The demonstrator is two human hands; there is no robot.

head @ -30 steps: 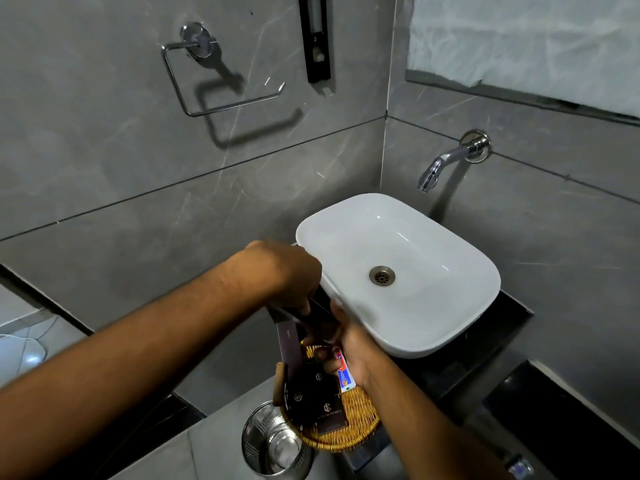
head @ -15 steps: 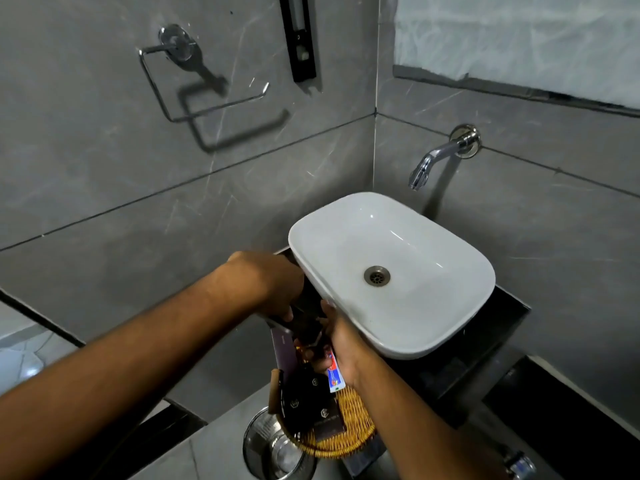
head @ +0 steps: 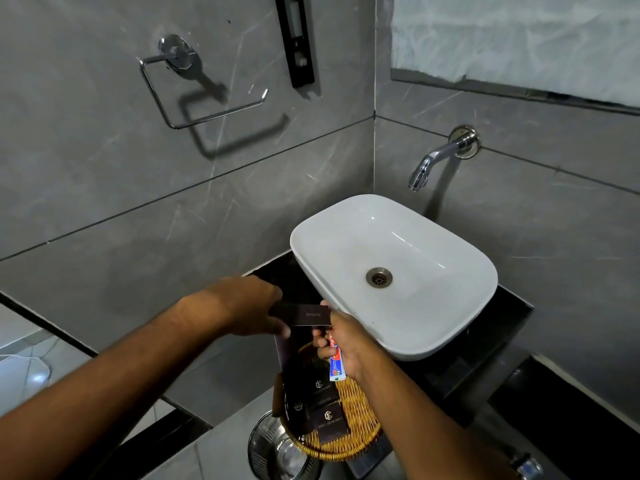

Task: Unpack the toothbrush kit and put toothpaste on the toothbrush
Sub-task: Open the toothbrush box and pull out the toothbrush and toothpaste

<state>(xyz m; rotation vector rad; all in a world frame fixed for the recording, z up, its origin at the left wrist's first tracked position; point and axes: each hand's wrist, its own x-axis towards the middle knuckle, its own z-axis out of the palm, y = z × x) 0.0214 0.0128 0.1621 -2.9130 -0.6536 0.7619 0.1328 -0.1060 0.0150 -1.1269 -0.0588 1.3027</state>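
A: Where's the kit box [head: 300,315]?
B: The left hand [head: 249,308] is pinching its end above the basket [head: 360,403]; the right hand [head: 341,341] is clamping the toothpaste tube [head: 336,363].
A: Handling?
B: Probably light, crushable card; the flap end is looking best to grip.

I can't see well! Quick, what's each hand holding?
Left hand: closed on the dark dental kit box.
Right hand: closed on the small toothpaste tube, also touching the box.
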